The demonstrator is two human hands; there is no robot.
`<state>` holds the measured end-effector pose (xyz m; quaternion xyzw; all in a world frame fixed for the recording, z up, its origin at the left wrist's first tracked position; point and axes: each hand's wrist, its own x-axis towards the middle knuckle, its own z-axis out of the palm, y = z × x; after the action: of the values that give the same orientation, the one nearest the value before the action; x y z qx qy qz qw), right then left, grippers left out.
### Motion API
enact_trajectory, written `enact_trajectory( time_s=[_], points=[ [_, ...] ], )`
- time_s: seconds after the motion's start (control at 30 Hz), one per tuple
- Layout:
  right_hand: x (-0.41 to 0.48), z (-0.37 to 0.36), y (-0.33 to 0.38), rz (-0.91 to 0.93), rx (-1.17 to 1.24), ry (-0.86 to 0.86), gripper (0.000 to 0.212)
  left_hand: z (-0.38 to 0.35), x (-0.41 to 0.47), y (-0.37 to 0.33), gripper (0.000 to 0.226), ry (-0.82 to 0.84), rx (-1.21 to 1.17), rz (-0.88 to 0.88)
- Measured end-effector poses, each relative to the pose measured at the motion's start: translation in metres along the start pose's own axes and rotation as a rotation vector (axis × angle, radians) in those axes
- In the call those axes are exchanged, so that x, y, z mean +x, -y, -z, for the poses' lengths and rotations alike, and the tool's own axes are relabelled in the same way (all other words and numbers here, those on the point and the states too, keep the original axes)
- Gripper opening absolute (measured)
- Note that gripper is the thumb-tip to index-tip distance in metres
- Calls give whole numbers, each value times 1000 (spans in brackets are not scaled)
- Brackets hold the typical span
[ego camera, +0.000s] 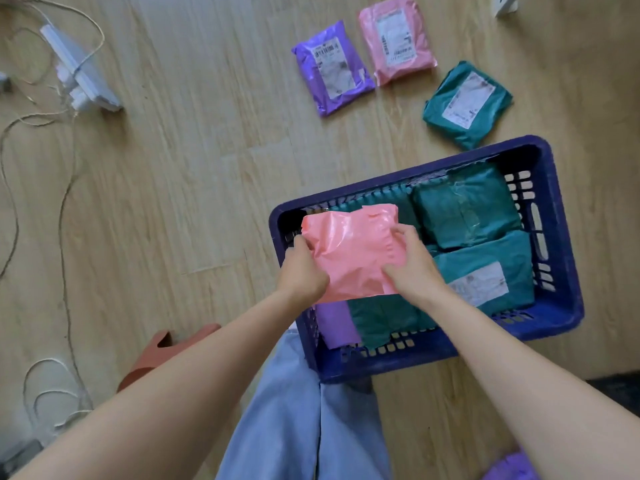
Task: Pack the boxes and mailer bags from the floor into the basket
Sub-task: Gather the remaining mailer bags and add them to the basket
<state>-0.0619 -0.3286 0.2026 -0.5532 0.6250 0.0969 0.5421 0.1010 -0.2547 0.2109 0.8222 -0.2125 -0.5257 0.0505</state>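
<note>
Pale wood-grain floor [194, 174] fills the view, its planks smooth and matt. Toward 4 o'clock sits a dark blue plastic basket [568, 306], rectangular, with slotted lattice walls and a thick rolled rim. Inside it lie several teal mailer bags [464, 206], crinkled glossy film taped into blocky parcels; the one at the basket's 4 o'clock corner shows a white shipping label [479, 284]. A purple mailer bag [336, 323] stands on edge against the near wall at 7 o'clock, beside another teal one.

Over the basket's left half, both hands grip a pink mailer bag [349, 251], shiny, creased and soft-cornered. The left hand [303, 271] is clamped on its left edge, the right hand [412, 265] on its right edge, fingers pressed into the film; whether the bag touches the parcels beneath cannot be told.

On the floor beyond the basket, at 12 to 1 o'clock, three flat labelled bags remain: a purple floor bag [332, 69], a pink floor bag [396, 38] just beside it, and a teal floor bag [467, 103] near the basket's far rim.

At 10 o'clock a white power strip [79, 71] lies among thin looping cords [65, 216]. Light blue denim legs [298, 417] show at 6 o'clock.
</note>
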Motion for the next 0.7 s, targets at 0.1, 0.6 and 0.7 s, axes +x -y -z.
enact_trajectory(
  time_s=[0.1,0.6,0.7],
  points=[
    [23,-13,-2,20,-69,-19,74,-10,21,4,54,-44,90,-108],
    [80,-82,-16,225,-545,-59,69,-55,69,30,96,-81,493,-258],
    [84,-80,-33,496,-830,-196,66,-56,86,34,93,-103,550,-288]
  ],
)
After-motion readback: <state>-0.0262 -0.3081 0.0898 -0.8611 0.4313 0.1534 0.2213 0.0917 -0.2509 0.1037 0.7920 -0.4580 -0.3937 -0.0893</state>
